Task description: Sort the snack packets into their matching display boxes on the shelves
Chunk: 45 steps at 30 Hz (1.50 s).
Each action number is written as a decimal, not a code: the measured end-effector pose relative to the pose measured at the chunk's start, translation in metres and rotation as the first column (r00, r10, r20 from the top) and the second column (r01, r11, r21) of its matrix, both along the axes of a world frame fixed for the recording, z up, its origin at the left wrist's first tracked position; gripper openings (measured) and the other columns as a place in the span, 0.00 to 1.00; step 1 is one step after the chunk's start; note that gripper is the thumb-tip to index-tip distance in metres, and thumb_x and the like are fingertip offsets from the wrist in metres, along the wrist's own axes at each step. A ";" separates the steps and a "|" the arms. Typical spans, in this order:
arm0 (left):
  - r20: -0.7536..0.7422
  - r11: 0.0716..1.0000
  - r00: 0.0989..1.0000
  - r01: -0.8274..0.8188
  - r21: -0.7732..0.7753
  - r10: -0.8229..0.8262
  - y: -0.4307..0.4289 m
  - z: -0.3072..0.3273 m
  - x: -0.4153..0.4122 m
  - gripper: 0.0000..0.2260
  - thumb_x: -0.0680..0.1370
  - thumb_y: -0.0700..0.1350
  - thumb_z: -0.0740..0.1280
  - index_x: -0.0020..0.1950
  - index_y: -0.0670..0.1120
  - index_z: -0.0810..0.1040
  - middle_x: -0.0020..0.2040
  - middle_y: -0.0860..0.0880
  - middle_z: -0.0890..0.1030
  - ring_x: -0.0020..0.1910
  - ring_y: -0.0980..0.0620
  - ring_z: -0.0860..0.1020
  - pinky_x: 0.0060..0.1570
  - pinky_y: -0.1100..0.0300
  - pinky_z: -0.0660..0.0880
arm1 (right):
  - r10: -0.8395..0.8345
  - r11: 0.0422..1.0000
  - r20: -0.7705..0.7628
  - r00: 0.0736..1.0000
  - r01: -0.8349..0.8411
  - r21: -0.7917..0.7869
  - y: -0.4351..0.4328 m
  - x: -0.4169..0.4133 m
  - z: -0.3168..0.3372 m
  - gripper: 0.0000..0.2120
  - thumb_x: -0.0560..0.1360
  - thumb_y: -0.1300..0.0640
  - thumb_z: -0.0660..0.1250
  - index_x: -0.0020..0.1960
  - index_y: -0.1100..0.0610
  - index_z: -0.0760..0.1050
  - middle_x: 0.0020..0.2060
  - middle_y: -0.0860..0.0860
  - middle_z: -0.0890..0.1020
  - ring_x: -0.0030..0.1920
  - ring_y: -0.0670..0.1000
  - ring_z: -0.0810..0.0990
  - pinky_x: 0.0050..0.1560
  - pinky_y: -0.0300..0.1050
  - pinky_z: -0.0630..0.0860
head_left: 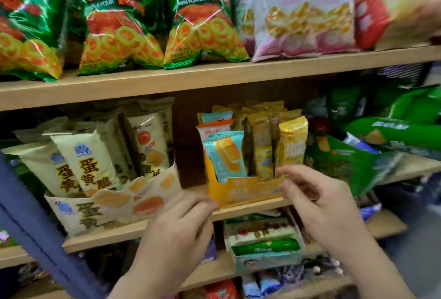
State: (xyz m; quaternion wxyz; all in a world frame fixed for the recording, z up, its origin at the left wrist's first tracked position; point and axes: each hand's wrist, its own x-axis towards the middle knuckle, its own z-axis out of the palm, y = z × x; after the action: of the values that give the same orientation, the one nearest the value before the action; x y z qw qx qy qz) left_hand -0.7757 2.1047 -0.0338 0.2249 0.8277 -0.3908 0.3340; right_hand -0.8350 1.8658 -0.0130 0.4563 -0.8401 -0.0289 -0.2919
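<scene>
Head view: both hands at the front of the orange display box (241,191) on the middle shelf (152,227). Left hand (181,222) has fingers pinched at the box's lower left corner; right hand (317,201) has fingertips closed on its front lip at the right. No loose packet in either hand. Teal packets (225,155) stand at the box's left, yellow packets (292,143) at right, so the contents look mixed. Risks, as judged: the box sits at the shelf edge, and a pull could tip it forward, spilling the upright packets. The thin lip may bend. Neighbouring cream box (114,205) overhangs and could be knocked.
</scene>
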 end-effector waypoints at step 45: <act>-0.079 0.995 0.993 -0.085 0.045 0.088 -0.443 0.037 0.004 0.21 0.73 0.55 0.70 0.63 0.50 0.76 0.55 0.52 0.77 0.54 0.52 0.75 0.51 0.59 0.73 | -0.035 0.752 0.543 0.839 -0.335 0.568 -0.417 -0.012 0.059 0.19 0.66 0.52 0.71 0.56 0.50 0.74 0.49 0.43 0.85 0.52 0.46 0.83 0.49 0.44 0.81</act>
State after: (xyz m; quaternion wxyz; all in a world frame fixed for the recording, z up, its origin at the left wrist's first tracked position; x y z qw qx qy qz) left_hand -0.7713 1.6613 0.0028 0.2085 0.8612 -0.3520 0.3017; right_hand -0.8474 1.4485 0.0465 0.7129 -0.5149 -0.1199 -0.4607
